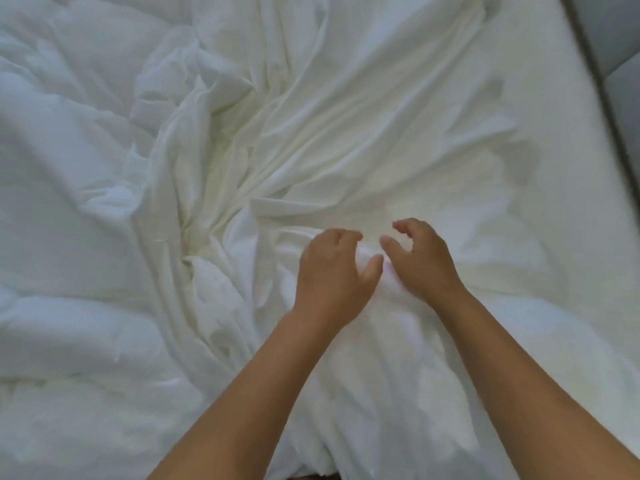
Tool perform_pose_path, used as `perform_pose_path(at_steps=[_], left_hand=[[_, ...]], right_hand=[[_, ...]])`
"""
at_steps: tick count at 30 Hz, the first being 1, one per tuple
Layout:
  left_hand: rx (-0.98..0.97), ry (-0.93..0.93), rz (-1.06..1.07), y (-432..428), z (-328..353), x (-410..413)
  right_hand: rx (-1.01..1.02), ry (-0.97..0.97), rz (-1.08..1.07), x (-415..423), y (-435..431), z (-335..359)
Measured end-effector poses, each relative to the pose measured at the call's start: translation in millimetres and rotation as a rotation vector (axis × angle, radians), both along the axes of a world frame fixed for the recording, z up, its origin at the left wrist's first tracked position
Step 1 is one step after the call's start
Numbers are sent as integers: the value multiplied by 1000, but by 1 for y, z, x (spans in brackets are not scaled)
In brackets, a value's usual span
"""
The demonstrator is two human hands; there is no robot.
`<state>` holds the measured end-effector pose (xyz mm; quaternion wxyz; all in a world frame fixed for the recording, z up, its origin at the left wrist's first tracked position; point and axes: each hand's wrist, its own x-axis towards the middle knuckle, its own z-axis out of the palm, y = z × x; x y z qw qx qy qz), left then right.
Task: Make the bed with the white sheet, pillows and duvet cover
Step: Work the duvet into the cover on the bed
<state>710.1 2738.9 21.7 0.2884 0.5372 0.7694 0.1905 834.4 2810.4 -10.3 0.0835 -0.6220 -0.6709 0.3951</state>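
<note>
Head view: left hand and right hand side by side over crumpled white sheet mid-bed, fingers loosely curled, gripping nothing. Duvet heaped toward left edge. Bare mattress along right edge. Early stage: spreading, pillows remain.

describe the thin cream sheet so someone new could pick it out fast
Start from the grey headboard at the right edge and the flat mattress beside it. The sheet fans out leftward in long creases, just beyond both hands. Unlike the puffy white duvet further left, it is thin and yellowish.
</note>
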Motion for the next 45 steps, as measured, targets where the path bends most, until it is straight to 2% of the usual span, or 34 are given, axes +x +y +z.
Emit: perform_pose_path(at_steps=[2,4,6,8,10,12,13,18,21,23,24,26,29,32,34,36,38,40,42,45], left_hand=[[-186,122,-223,15,-8,47],[-398,275,-396,32,-16,84],[-521,389,-542,50,-23,112],[-535,374,-610,70,-25,134],[-502,218,-602,83,-26,160],[-501,94,-612,87,-30,195],[-516,98,-637,85,-36,213],[-592,349,-628,85,-64,265],[-627,552,-689,90,-74,285],[-527,660,-776,89,-81,298],[-442,691,-844,88,-86,304],[-318,736,-1017,86,-96,311],[-331,876,-1300,92,-108,315],[-331,1042,-1494,107,-115,313],[-411,1043,-1481,123,-116,309],[-547,964,-1477,134,-111,303],[-566,895,-1533,141,-104,297],[-500,833,-1494,150,-88,285],[-406,744,-1324,167,-64,264],[-232,578,-1038,194,-23,227]], right_hand=[[-37,-241,-116,63,9,-6],[-167,-465,-150,124,12,-14],[-264,-535,-177,174,9,-21],[-311,-499,-228,211,4,-29],[-394,-392,-259,233,1,-35],[-477,-310,-215,245,-4,-37],[-493,-303,-161,250,-10,-36],[-488,-234,-57,278,-53,-35],[-635,-14,-201,299,-79,-44],[-703,130,-363,311,-83,-54],[-709,134,-398,315,-79,-60],[-598,-36,-325,320,-67,-72],[-306,-346,-65,330,-49,-88],[-324,-407,66,340,-49,-98],[-370,-412,73,343,-56,-100],[-480,-326,5,343,-63,-96],[-526,-257,-79,342,-67,-86],[-434,-252,-113,343,-68,-73],[-304,-176,-218,345,-68,-55],[49,-27,-442,345,-64,-31]])
